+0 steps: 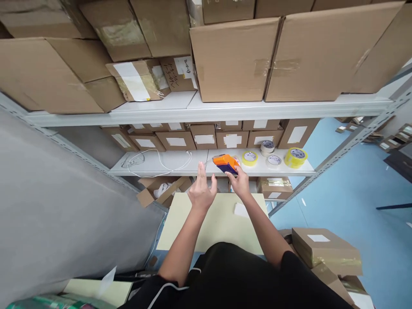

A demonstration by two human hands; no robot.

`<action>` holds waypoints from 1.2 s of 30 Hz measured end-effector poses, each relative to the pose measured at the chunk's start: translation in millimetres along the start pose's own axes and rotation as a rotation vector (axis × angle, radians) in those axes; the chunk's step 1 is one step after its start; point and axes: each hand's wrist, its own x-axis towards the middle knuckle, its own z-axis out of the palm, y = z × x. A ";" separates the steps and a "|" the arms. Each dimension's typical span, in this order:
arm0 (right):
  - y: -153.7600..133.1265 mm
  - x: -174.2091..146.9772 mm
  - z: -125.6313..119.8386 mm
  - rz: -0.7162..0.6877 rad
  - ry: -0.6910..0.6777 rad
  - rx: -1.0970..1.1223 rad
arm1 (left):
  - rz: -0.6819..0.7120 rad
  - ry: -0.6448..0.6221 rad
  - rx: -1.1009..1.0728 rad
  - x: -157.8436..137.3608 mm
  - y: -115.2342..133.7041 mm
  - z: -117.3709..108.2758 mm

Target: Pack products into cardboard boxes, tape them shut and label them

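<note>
My right hand (240,181) grips an orange and dark blue tape dispenser (225,163) above the far edge of the board. The dispenser's metal end points left, toward my other hand. Just to the left, my left hand (202,191) is raised with its fingers up and its thumb apart. A faint clear strip seems to lie between its fingertips and the dispenser; I cannot tell whether they touch it. Below both hands lies a pale yellow board (212,227) with a small white paper (240,210) on it.
On the middle shelf (202,162) stand tape rolls (249,158), a larger yellow roll (295,158) and a white cable (161,161). Large cartons (234,64) fill the upper shelf. An open box (164,191) sits low left; more cartons (326,249) are stacked at right.
</note>
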 end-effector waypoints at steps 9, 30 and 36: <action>53.5 50.9 29.7 -0.132 0.018 -0.126 | 0.074 0.028 0.120 8.4 -18.4 -39.7; 95.8 61.3 82.2 -0.260 -0.024 -0.502 | -0.337 -0.115 0.008 -57.9 -108.3 -103.3; 62.6 8.3 107.5 -0.376 -0.271 -0.134 | -0.665 -0.037 -0.137 -105.6 -152.7 -138.1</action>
